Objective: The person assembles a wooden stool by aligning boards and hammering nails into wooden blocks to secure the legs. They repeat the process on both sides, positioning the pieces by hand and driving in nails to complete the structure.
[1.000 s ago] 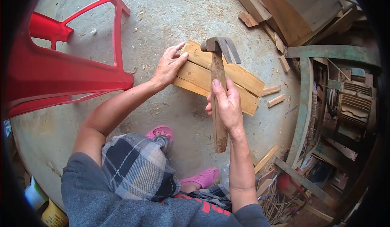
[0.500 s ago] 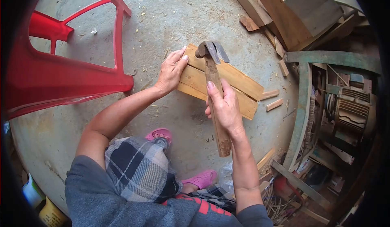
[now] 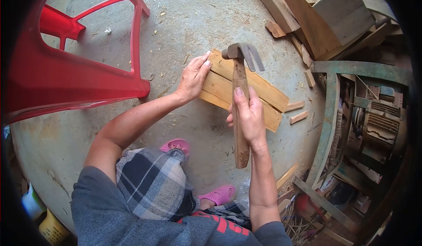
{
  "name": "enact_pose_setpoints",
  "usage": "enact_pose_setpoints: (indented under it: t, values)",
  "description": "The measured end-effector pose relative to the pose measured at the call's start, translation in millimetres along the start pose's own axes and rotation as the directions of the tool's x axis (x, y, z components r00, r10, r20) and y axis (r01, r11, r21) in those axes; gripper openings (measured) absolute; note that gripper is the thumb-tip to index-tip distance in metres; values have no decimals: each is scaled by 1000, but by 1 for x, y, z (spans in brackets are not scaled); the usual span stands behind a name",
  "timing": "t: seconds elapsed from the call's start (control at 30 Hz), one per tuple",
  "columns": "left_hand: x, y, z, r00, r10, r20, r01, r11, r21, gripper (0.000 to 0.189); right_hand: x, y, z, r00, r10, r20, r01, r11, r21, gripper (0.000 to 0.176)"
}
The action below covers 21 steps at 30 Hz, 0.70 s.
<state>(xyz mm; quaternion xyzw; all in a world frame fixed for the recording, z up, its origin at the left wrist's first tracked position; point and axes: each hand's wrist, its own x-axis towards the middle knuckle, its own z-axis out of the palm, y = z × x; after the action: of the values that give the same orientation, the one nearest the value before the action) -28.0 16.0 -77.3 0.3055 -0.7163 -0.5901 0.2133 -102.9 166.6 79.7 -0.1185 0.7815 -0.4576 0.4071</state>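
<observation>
Floor (image 3: 198,21) of grey concrete, strewn with chips, lies under everything. One red plastic chair (image 3: 66,83) stands to the left of the left hand, just beside that forearm. Beyond and to the right of the right hand is a heap of timber (image 3: 325,17), and below it, well to the right of that hand, one green metal frame (image 3: 329,114) with a motor (image 3: 380,127) inside it.

Under both hands lies one wooden panel (image 3: 263,92) of pale slats set side by side, three as far as can be told. The left hand (image 3: 193,76) rests flat on its near left end, fingers spread and pressing on the wood. The right hand (image 3: 248,116) is clenched around the wooden handle of one claw hammer (image 3: 240,76), thumb along the shaft. The steel head is held above the panel, just right of the left fingertips.

Two pink sandals (image 3: 176,146) show below the hands. Two small offcuts (image 3: 294,106) lie just right of the panel. Two plastic containers (image 3: 52,230), one yellow and one white, sit far below the left arm; their contents cannot be seen.
</observation>
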Motion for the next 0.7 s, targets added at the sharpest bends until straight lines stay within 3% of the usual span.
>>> enact_pose_setpoints:
  t: [0.03, 0.07, 0.13, 0.17, 0.2, 0.27, 0.3, 0.47, 0.53, 0.57, 0.6, 0.67, 0.7]
  values:
    - [1, 0, 1, 1000, 16, -7, -16, 1000, -2, 46, -9, -10, -1, 995, -96, -7, 95, 995, -17, 46]
    - [3, -1, 1, 999, 34, -12, -34, 999, -6, 46, -18, -23, 1, 996, -84, -5, 84, 996, -18, 46]
    - [2, 0, 2, 1000, 16, -3, -16, 1000, -12, 45, -33, -42, 2, 927, -354, -121, 356, 934, -9, 46]
    - [1, 1, 2, 1000, 3, -4, -3, 1000, -10, 46, -35, -41, -1, 887, -448, -107, 448, 894, -29, 46]
    - [2, 2, 1, 1000, -3, -11, 3, 1000, -7, 46, -32, -35, 0, 887, -449, -109, 449, 893, -29, 46]
    - [3, 3, -1, 1000, 6, -16, -6, 1000, -2, 46, -13, -5, 4, 957, -288, -45, 282, 953, -109, 48]
    - [3, 6, 0, 1000, 8, -15, -8, 1000, 0, 46, 1, -3, 8, 1000, -25, 18, 28, 982, -185, 49]
    - [4, -1, -1, 999, 39, -8, -39, 999, 11, 46, -16, -31, 1, 998, -66, 16, 68, 981, -180, 49]
    - [3, 2, -1, 1000, -3, 2, 3, 1000, -10, 46, -32, -47, 4, 890, -428, -157, 416, 903, -104, 47]
    - [3, 3, -1, 1000, -7, 2, 7, 1000, -17, 46, -34, -45, 3, 832, -527, -171, 513, 849, -125, 46]
    - [2, 3, -2, 1000, -6, 3, 6, 1000, -14, 46, -31, -36, 4, 832, -528, -173, 514, 849, -122, 46]
    - [3, 2, -1, 1000, 16, -10, -16, 1000, 0, 46, -13, 3, 5, 929, -367, -49, 350, 914, -207, 48]
    - [1, 4, 1, 1000, 28, -10, -28, 1000, -3, 46, 6, 4, 11, 984, -179, -9, 165, 926, -338, 49]
